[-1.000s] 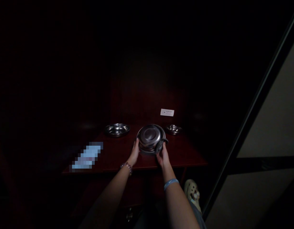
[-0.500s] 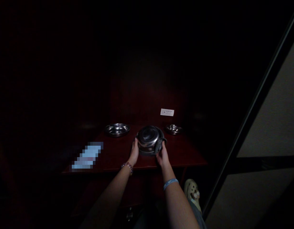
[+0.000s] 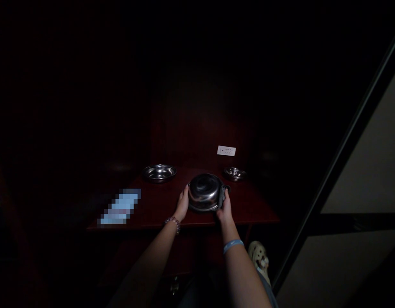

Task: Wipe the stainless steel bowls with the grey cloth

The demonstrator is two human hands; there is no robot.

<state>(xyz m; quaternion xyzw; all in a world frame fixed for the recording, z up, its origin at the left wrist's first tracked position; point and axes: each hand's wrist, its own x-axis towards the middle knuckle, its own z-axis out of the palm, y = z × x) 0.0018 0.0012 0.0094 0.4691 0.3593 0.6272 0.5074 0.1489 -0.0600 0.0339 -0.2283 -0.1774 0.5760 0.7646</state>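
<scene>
An upside-down steel bowl with a wide rim is between my two hands, over the dark red tabletop. My left hand grips its left rim, thumb on top. At the right side my right hand is closed on the rim with a grey cloth pressed between hand and metal. Part of the cloth and the fingers under the bowl are hidden. Whether the bowl touches the table I cannot tell.
A shiny steel dish stands at the back left, and a smaller steel bowl at the back right. A blurred light-blue flat item lies at the table's left. A white socket panel is on the back wall. My shoe shows below right.
The bowl has turned and tilted a little and come slightly towards me and to the right in view, with both hands still on it. The camera view has shifted slightly.
</scene>
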